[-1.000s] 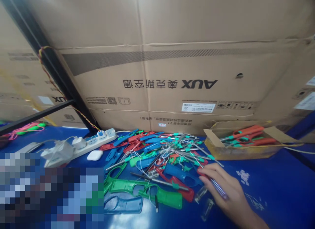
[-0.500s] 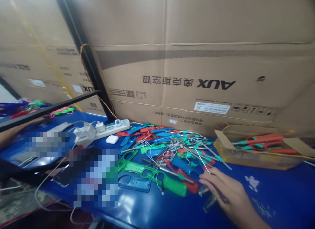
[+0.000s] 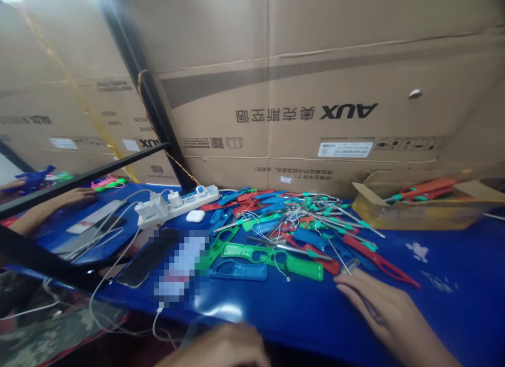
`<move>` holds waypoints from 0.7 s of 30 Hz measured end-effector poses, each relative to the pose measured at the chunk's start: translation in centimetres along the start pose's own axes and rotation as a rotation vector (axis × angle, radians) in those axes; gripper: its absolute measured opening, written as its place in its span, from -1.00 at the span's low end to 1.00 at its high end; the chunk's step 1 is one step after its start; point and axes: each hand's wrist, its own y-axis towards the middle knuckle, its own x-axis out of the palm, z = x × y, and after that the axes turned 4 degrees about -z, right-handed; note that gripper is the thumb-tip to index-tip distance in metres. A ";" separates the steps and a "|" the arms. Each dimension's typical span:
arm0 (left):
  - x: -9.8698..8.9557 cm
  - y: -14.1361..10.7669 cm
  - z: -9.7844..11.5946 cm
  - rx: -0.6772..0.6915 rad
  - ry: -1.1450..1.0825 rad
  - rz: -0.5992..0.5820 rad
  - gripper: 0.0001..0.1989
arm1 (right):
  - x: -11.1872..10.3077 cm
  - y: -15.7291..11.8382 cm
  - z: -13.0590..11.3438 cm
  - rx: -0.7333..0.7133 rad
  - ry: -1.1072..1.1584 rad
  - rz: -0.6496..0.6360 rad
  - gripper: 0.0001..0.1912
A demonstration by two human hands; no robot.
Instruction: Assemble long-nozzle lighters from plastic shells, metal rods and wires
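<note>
My right hand point(image 3: 384, 306) is closed around a screwdriver. The thin metal shaft point(image 3: 340, 257) points up and left toward the pile, and part of a dark purplish handle shows under the fingers. My left hand point(image 3: 224, 347) is at the bottom edge, blurred by motion, so its fingers cannot be read. In front of my hands lies a heap of lighter parts: green casing halves point(image 3: 303, 267), a blue casing half point(image 3: 240, 270), metal tubes with teal ends and white wires. A red casing piece point(image 3: 389, 264) rests just above my right hand.
An opened carton point(image 3: 418, 217) with red lighter pieces stands at right. Left of the heap are a white power strip point(image 3: 189, 202), a white earphone case point(image 3: 195, 216) and a dark phone point(image 3: 148, 259) with cables. Another person's hand point(image 3: 74, 198) rests beyond a black metal frame.
My left hand has come into view at the bottom. My right hand has moved slightly right and down, away from the heap, still around the screwdriver. A red casing piece now shows above it.
</note>
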 end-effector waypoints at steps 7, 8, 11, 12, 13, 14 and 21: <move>-1.0 5.8 -3.7 0.042 0.327 0.429 -0.83 | 2.4 -1.2 -1.4 0.237 0.086 -0.036 -0.86; -0.7 6.1 -4.1 0.046 0.385 0.451 -0.81 | 2.8 -1.0 -1.4 0.264 0.082 -0.034 -0.87; -0.1 6.3 -4.7 0.050 0.465 0.463 -0.78 | 4.0 -0.4 -1.4 0.283 0.072 -0.025 -0.91; 0.0 6.2 -4.8 0.059 0.464 0.455 -0.80 | 4.2 -0.3 -1.4 0.268 0.074 -0.040 -0.93; 0.0 6.2 -4.8 0.074 0.455 0.446 -0.81 | 4.4 -0.3 -1.5 0.247 0.079 -0.062 -0.95; 0.0 6.1 -4.9 0.090 0.443 0.435 -0.83 | 4.5 -0.3 -1.6 0.228 0.084 -0.084 -0.96; 0.0 5.8 -3.9 0.183 0.473 0.385 -0.83 | 4.3 -1.0 -1.9 0.206 0.091 -0.101 -0.96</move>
